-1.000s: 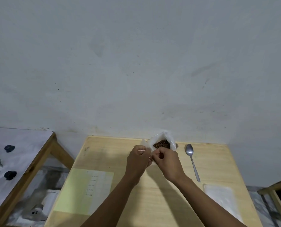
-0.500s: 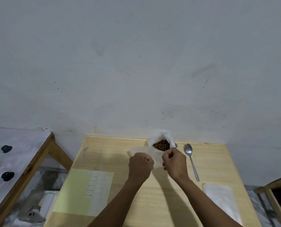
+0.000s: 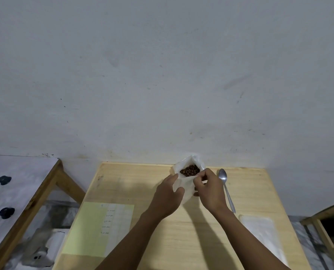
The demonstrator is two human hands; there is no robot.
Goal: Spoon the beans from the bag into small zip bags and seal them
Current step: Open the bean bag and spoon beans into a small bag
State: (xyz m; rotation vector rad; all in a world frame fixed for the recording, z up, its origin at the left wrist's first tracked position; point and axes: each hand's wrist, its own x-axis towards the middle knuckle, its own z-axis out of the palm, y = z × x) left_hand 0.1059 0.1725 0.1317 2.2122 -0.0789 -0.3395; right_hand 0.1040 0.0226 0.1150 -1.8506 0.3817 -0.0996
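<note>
An open white bag (image 3: 195,161) with brown beans (image 3: 189,170) inside stands at the far edge of the wooden table (image 3: 135,184), against the wall. Just in front of it I hold a small clear zip bag (image 3: 186,185) between both hands. My left hand (image 3: 167,195) grips its left side, thumb over the front. My right hand (image 3: 210,190) pinches its upper right corner. A metal spoon (image 3: 226,189) lies on the table just right of my right hand, bowl toward the wall.
A stack of clear zip bags (image 3: 259,230) lies at the table's right. A yellow-green paper sheet (image 3: 98,228) lies at the left front. A second table (image 3: 16,191) with dark small objects stands on the left. A wooden frame (image 3: 325,221) is at the right.
The small zip bag has turned from lying wide between my fists to hanging upright; my left hand opened its grip and shifted to the bag's side, my right hand moved to its top corner.
</note>
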